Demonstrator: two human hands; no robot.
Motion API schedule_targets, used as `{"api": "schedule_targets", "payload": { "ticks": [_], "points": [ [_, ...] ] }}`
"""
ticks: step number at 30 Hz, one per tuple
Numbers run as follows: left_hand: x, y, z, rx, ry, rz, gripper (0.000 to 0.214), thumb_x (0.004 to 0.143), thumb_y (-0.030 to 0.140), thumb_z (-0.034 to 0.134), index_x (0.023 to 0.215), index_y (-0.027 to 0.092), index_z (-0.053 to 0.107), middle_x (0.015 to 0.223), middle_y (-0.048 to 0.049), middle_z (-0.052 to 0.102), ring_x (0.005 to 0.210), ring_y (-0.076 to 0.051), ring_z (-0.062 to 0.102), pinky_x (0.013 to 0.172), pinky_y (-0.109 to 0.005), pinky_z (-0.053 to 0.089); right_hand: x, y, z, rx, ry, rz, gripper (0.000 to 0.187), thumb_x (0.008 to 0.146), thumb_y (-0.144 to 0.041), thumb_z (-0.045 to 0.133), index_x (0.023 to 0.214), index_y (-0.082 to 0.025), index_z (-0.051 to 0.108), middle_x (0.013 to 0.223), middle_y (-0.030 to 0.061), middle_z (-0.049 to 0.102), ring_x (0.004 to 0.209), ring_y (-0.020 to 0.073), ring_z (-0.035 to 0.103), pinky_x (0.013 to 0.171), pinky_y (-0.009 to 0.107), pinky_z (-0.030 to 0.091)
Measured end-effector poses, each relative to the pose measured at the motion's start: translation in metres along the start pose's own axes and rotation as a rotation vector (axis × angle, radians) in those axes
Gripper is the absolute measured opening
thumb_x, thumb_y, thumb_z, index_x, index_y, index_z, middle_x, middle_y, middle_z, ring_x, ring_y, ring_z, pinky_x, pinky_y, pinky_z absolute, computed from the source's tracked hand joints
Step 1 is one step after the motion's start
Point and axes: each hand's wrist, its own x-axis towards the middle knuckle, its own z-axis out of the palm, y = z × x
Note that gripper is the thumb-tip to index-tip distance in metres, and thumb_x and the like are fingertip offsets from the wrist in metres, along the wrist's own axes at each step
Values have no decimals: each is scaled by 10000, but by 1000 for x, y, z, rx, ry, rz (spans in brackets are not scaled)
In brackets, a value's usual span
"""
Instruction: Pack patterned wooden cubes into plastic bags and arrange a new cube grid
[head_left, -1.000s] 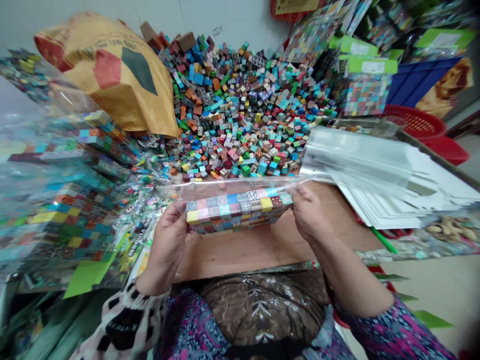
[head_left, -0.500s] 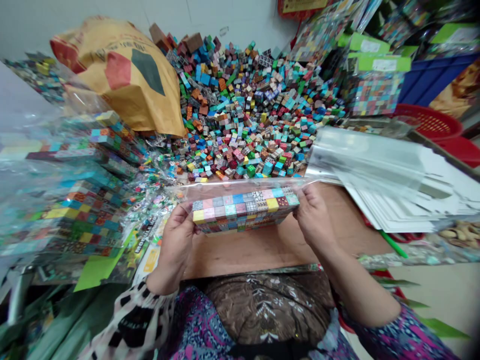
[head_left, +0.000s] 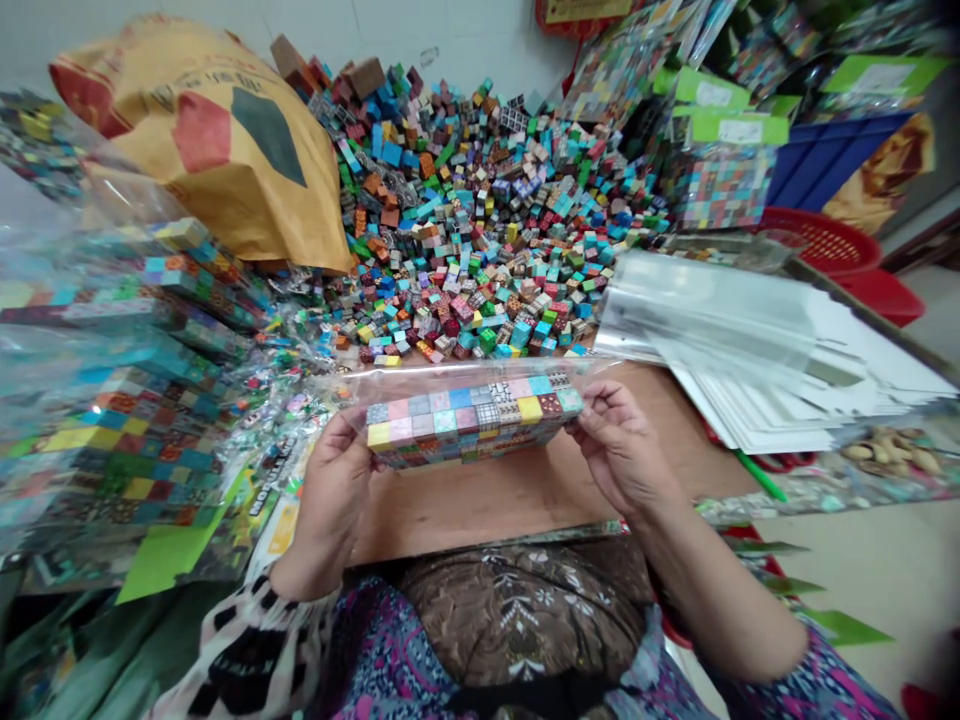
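Bare wall [head_left: 450, 35] and a heaped mound of small multicoloured cubes [head_left: 480, 220] fill the back of the head view, with a yellow woven sack [head_left: 202, 140] slumped against the mound, and a red basket [head_left: 821, 240] and a blue crate [head_left: 825, 160] off to the right. On the wooden surface [head_left: 480, 520] we find a stack of clear plastic bags [head_left: 750, 340] to the right, while bagged cube sets [head_left: 127, 430] lie piled to the left. Just above the surface, a flat slab of coloured cubes [head_left: 469, 425] sits in a clear bag [head_left: 465, 380], between the two hands. The left grip [head_left: 330, 500] is closed around the slab's left end, and the right grip [head_left: 622, 450] pinches its right end through the film. We judge the slab the weak spot: if either grip slackens, the cubes could slip apart, and a sharp corner could snag and tear the film.
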Motion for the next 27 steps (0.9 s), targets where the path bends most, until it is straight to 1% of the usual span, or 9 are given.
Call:
{"api": "schedule_targets", "payload": {
  "ticks": [3,7,11,14,16,18,21,24,27],
  "points": [
    [0,0,2,-16,15,2,274,614,275,865,817,197,699,712,39,673,507,-61,478,441,-165,349,3,6,-4,-23,-19,-94,387,593,-335,907,798,-251,589,737,-50,549,657,108,466,603,213,408],
    [1,0,4,-22,37,13,285,591,272,878,802,193,705,724,35,683,525,-61,500,458,-159,373,7,20,-9,-148,-31,-243,292,732,-344,824,833,-257,564,779,-39,540,716,129,487,674,244,421],
    [2,-1,3,-10,21,38,278,620,286,864,830,192,708,768,25,692,556,-72,534,473,-173,387,9,30,-10,-248,-27,-342,219,825,-366,743,862,-260,555,907,-6,588,871,168,547,841,307,455],
    [1,-3,3,-5,13,43,276,657,288,841,879,192,708,789,24,694,565,-69,536,481,-174,382,11,31,-9,-263,-48,-337,203,833,-384,735,914,-265,593,1023,14,626,1016,193,569,974,352,426],
    [1,-3,4,-8,18,42,274,654,278,839,875,195,701,779,30,691,563,-68,535,484,-175,381,11,28,-9,-226,-75,-281,245,803,-401,767,954,-275,622,1037,10,649,1007,187,581,942,331,442],
    [1,-3,4,-12,25,35,276,637,272,844,859,201,696,765,35,690,555,-70,536,481,-177,381,11,22,-10,-160,-104,-171,327,726,-429,832,951,-282,646,951,-8,664,869,161,582,794,279,466],
    [1,-1,5,-10,15,17,279,619,276,849,840,199,698,770,26,701,553,-77,547,486,-183,401,12,12,-11,-95,-91,34,408,608,-493,894,873,-270,677,814,-29,651,691,128,518,632,237,427],
    [0,1,5,-40,-11,-20,320,613,285,856,877,195,701,824,5,721,614,-103,598,545,-204,468,14,0,-10,-97,-73,180,443,589,-560,881,854,-250,707,827,-12,673,694,129,524,637,240,442],
    [-2,2,3,-60,-12,-94,374,588,284,870,904,188,695,820,6,719,603,-96,589,512,-188,451,17,-11,-8,-116,-79,287,434,580,-515,890,880,-245,729,884,2,703,728,137,550,641,241,462]
  ]
}}
